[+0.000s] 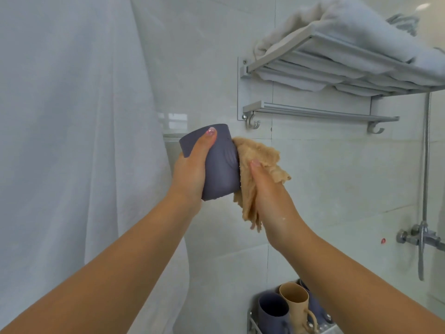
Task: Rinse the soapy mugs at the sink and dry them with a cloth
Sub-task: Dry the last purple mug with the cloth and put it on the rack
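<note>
My left hand [192, 169] wraps the grey-purple mug [216, 162], held tilted at chest height; my right hand [262, 189] grips the tan cloth [260, 155] pressed to its side. Wet skin risks a slip onto the mug rack [252, 321] below.

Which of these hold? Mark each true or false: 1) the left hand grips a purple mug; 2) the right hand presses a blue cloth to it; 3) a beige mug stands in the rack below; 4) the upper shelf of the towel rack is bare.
1) True: the left hand grips the purple mug.
2) False: the right hand presses a beige cloth against the mug's side.
3) True: a beige mug stands in the wire rack among purple ones.
4) False: folded white towels lie on the towel rack.
</note>
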The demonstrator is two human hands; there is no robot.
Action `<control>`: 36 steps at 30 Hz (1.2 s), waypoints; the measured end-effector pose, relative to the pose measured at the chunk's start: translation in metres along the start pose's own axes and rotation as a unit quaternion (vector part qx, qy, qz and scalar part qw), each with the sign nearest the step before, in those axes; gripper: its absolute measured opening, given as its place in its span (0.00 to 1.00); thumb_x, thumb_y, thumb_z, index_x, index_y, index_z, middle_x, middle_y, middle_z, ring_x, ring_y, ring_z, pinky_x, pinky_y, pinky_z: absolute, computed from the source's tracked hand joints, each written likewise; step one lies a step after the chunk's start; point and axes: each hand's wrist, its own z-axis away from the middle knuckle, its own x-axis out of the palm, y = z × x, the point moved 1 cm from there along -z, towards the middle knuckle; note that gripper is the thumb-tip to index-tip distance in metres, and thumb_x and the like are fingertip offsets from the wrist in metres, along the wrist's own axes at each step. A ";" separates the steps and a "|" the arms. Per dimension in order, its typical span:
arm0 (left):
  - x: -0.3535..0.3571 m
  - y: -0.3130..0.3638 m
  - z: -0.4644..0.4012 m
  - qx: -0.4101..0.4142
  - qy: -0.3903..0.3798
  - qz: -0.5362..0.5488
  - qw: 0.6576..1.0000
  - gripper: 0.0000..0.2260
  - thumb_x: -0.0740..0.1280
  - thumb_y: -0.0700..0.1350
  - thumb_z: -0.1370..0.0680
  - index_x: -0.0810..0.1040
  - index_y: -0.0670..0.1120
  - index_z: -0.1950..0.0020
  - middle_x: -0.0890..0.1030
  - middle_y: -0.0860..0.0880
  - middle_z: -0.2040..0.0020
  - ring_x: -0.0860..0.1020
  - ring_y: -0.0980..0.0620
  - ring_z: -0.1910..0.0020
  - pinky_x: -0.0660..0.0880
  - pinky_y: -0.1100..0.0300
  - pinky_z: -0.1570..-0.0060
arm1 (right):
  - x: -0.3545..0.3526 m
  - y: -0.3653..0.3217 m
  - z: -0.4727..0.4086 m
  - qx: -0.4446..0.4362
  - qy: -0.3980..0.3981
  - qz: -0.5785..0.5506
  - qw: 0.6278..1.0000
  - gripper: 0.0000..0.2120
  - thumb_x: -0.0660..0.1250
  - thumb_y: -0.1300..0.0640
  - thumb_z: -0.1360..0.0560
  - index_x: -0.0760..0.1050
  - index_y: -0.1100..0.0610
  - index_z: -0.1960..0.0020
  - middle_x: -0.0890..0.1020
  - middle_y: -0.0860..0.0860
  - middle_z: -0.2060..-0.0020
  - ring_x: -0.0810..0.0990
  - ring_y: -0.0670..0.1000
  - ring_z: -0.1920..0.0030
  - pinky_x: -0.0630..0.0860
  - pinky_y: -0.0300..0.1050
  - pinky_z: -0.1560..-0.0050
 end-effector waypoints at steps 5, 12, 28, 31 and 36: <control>-0.012 0.004 0.006 -0.054 -0.113 0.023 0.992 0.17 0.67 0.62 0.33 0.86 0.52 0.56 0.86 0.51 0.55 0.84 0.54 0.57 0.78 0.53 0.48 | -0.024 -0.015 -0.015 0.028 0.061 -0.184 0.981 0.19 0.52 0.53 0.19 0.76 0.62 0.57 0.75 0.61 0.68 0.71 0.56 0.73 0.62 0.39 0.73; -0.007 0.001 0.012 -0.096 -0.183 0.049 0.977 0.25 0.66 0.65 0.31 0.80 0.48 0.45 0.85 0.47 0.51 0.84 0.50 0.54 0.82 0.53 0.53 | -0.022 -0.021 -0.024 -0.029 0.039 -0.045 0.998 0.24 0.54 0.48 0.19 0.76 0.67 0.43 0.81 0.64 0.62 0.76 0.56 0.69 0.64 0.37 0.69; -0.004 -0.005 0.012 -0.082 -0.137 -0.006 0.987 0.13 0.69 0.54 0.31 0.82 0.48 0.53 0.86 0.48 0.60 0.84 0.52 0.64 0.82 0.59 0.64 | -0.014 -0.022 -0.026 0.010 -0.090 -0.119 0.989 0.26 0.51 0.44 0.19 0.79 0.62 0.45 0.84 0.60 0.53 0.83 0.57 0.53 0.77 0.47 0.48; 0.000 -0.004 0.015 -0.070 -0.144 -0.010 0.987 0.14 0.70 0.53 0.33 0.81 0.47 0.52 0.85 0.48 0.60 0.84 0.51 0.64 0.82 0.57 0.63 | -0.012 -0.018 -0.031 -0.094 -0.048 0.065 0.992 0.15 0.54 0.57 0.19 0.75 0.65 0.54 0.79 0.56 0.63 0.78 0.49 0.67 0.74 0.38 0.66; 0.001 -0.007 0.016 -0.060 -0.145 -0.020 0.987 0.17 0.76 0.52 0.35 0.81 0.46 0.50 0.85 0.45 0.57 0.84 0.50 0.62 0.81 0.54 0.61 | -0.011 -0.008 -0.038 -0.186 -0.006 0.170 0.968 0.14 0.52 0.62 0.20 0.77 0.56 0.48 0.82 0.55 0.55 0.80 0.52 0.56 0.77 0.53 0.50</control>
